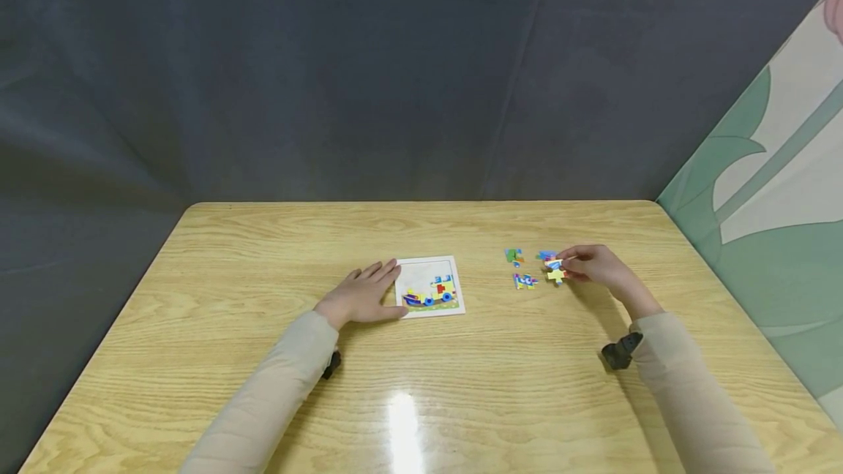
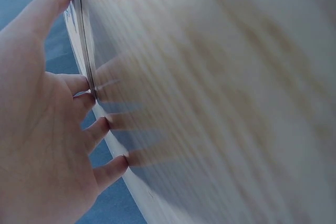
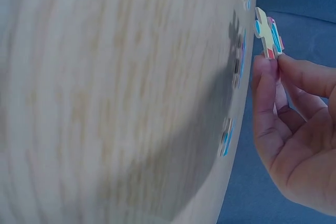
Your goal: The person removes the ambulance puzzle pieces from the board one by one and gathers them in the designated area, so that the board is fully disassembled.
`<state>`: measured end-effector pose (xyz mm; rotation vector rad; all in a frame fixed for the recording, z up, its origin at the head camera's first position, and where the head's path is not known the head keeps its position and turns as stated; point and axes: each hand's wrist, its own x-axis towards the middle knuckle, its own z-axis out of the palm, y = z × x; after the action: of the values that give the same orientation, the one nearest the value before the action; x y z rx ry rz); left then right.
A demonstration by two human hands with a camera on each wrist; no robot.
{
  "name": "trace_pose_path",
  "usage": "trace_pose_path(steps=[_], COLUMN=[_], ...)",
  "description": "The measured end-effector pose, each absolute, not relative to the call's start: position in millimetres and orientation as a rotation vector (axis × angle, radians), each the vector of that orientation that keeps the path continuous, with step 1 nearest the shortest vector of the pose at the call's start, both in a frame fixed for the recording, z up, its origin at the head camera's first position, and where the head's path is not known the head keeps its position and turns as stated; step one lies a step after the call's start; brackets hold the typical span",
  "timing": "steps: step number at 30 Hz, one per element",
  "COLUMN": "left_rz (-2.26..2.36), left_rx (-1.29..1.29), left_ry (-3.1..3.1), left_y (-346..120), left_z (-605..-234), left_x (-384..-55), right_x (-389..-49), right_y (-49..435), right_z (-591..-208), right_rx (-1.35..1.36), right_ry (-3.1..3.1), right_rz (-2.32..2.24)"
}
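In the head view a white-framed jigsaw puzzle (image 1: 429, 266) lies flat on the table, with a vehicle picture pieced together along its lower part. My left hand (image 1: 364, 297) rests at the board's left edge, fingers spread and straight; the left wrist view shows the fingertips (image 2: 118, 163) touching down there. Farther right, my right hand (image 1: 596, 268) pinches a yellow, blue and red puzzle piece (image 3: 269, 32) between thumb and fingers, above the table. Whether a second piece is layered with it, I cannot tell. Loose pieces near that hand include a green one (image 1: 513, 255) and a blue-purple one (image 1: 525, 281).
Another blue piece (image 1: 546, 255) lies beside the right fingers, partly hidden. The wooden table (image 1: 263, 254) ends at a dark curtain (image 1: 395, 79) behind, and a patterned panel (image 1: 777, 240) stands along the right side.
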<state>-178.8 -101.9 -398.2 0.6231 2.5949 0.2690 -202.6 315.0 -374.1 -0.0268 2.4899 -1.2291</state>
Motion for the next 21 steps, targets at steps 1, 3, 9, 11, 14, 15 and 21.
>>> trace_pose_path(steps=[1, 3, 9, 11, 14, 15, 21], left_rz=[0.27, 0.275, 0.276, 0.271, 0.267, 0.267, 0.272], left_rx=[0.624, 0.623, 0.623, 0.623, 0.623, 0.621, 0.622], left_ry=[2.595, 2.592, 2.595, 2.596, 2.596, 2.595, 2.596], left_y=[-101.8, -101.7, -101.6, -101.5, -101.3, -101.3, -101.7], left_z=[-398.2, -397.9, -397.3, -397.0, -396.9, -396.9, -398.6], left_x=[-178.9, -179.0, -179.3, -179.4, -179.5, -179.4, -179.4], right_x=[-202.1, -201.4, -200.6, -200.5, -200.5, -200.6, -201.4], right_y=[315.5, 317.0, 320.3, 320.9, 322.0, 322.4, 323.9], right_z=[-373.9, -373.6, -375.2, -375.9, -377.0, -377.5, -380.9], right_rx=[-0.025, -0.02, -0.012, -0.016, -0.027, -0.029, -0.011], right_ry=[2.484, 2.465, 2.427, 2.421, 2.417, 2.417, 2.418], right_rz=[-1.231, -1.239, -1.232, -1.234, -1.218, -1.208, -1.156])
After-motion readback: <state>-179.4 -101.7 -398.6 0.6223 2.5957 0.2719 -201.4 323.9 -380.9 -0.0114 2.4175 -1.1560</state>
